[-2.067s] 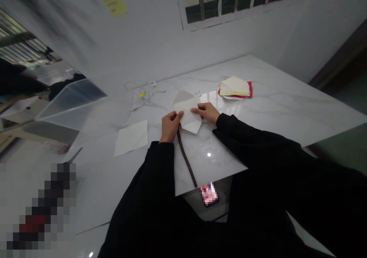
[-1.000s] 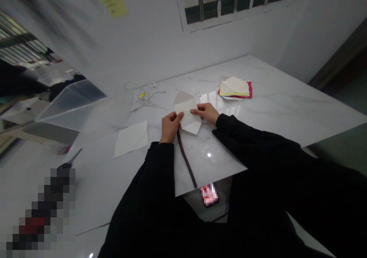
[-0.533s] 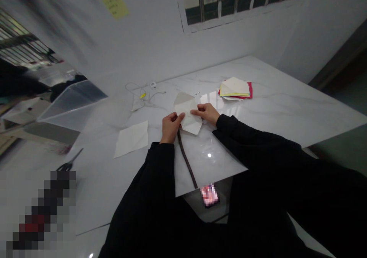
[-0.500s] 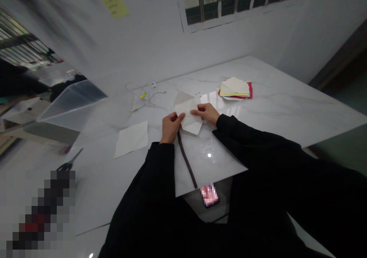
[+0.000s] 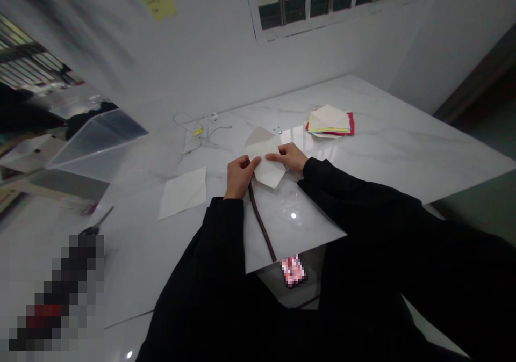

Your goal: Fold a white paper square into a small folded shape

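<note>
Paper (image 5: 271, 175), off-white and folded into an envelope-like shape with a pointed flap at its far end, sits at the middle of a white marble-patterned table (image 5: 403, 152), its left edge pinched by the left hand (image 5: 237, 176) and its right side by the right hand (image 5: 293, 159), both thumbs on top and their tips close together. Beside the left wrist, a dark brown strip (image 5: 261, 219) runs to the table's near edge, and a loose pale sheet (image 5: 183, 193) lies farther left. Beyond the hands are a thin tangled cable (image 5: 220, 131), tiny shiny pieces (image 5: 277, 129) and, to the right, a stack of coloured papers (image 5: 328, 121).
</note>
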`<state>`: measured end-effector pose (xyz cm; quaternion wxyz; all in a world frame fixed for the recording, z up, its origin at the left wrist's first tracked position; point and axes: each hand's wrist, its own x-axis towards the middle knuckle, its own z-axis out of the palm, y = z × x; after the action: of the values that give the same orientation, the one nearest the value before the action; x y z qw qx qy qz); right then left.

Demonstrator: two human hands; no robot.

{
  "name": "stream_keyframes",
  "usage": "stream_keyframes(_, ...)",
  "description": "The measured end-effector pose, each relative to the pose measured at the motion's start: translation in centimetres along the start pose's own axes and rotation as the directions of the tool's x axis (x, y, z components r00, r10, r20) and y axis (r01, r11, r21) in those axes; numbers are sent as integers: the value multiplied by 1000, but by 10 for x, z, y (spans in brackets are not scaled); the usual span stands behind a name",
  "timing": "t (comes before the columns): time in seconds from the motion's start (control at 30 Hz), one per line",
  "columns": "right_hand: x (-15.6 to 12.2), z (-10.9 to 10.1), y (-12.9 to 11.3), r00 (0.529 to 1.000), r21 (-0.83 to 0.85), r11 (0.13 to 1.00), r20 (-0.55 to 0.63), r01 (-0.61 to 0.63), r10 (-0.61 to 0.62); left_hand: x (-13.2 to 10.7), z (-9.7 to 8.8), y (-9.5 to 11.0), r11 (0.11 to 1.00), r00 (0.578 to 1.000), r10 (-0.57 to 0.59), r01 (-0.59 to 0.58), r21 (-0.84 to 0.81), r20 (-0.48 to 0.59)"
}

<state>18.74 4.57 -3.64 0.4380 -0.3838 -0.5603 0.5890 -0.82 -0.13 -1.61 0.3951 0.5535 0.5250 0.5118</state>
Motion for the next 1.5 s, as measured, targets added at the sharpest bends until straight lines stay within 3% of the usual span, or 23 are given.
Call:
stream_keyframes(0.37,1,-1,0,1000,-30,999,10,12,-11,-2,2,7,998,999,43,-44,54,7)
stream_keyframes(0.53,3,0,0,997,13,1000,-73,0,1,2,-2,9,995,994,92,-89,42,-54)
stream_keyframes(0.63,6,0,-1,991,104,994,-133,-19,33,3,-7,6,979,984,158,-147,141,-76)
stream_keyframes(0.77,9,-2,0,975,213,977,-216,-3,50,0,-8,5,903,954,298,-294,312,37)
stream_keyframes(0.93,7,1,0,964,188,982,-261,2,48,-6,2,8,862,909,375,-413,294,181)
stream_keyframes(1.03,3,5,-2,967,124,992,-250,-9,40,-8,7,10,872,910,381,-412,264,163)
stream_keyframes(1.23,-4,13,-6,975,103,995,-221,-14,37,-9,11,11,911,934,356,-347,224,-1)
stream_keyframes(1.5,-5,18,-6,984,112,994,-173,-20,39,-10,15,12,958,966,259,-254,131,-19)
